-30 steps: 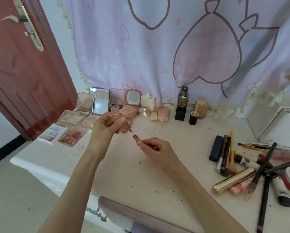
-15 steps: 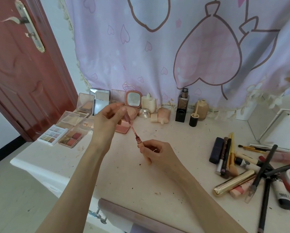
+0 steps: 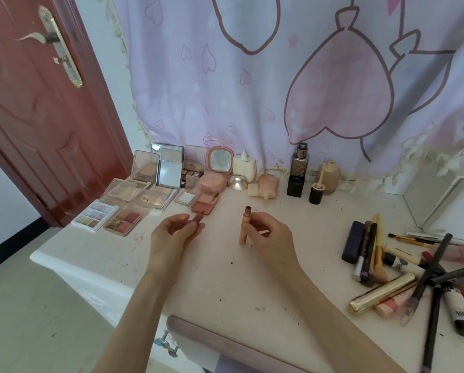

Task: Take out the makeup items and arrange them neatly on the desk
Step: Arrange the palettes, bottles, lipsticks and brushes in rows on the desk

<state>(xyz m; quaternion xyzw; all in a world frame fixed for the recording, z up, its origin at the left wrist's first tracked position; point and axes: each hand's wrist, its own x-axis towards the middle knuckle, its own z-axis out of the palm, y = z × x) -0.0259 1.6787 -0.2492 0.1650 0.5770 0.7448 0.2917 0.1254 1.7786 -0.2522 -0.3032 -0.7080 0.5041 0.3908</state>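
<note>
My right hand holds a slim peach lip-gloss tube upright on the desk, its dark neck uncapped. My left hand is closed on the tube's pinkish cap, a short way left of the tube; whether a wand hangs from the cap is hidden by the fingers. Open eyeshadow palettes and compacts stand in rows at the back left. A pile of brushes, pencils and tubes lies at the right.
Bottles and small jars line the wall under a purple curtain. A red door stands at the left. A white-framed mirror leans at the far right. The desk's near edge drops to a drawer front.
The cap with its wand has come out of the tube. My left hand dropped and moved left with the cap, while my right hand stood the tube upright on the desk.
</note>
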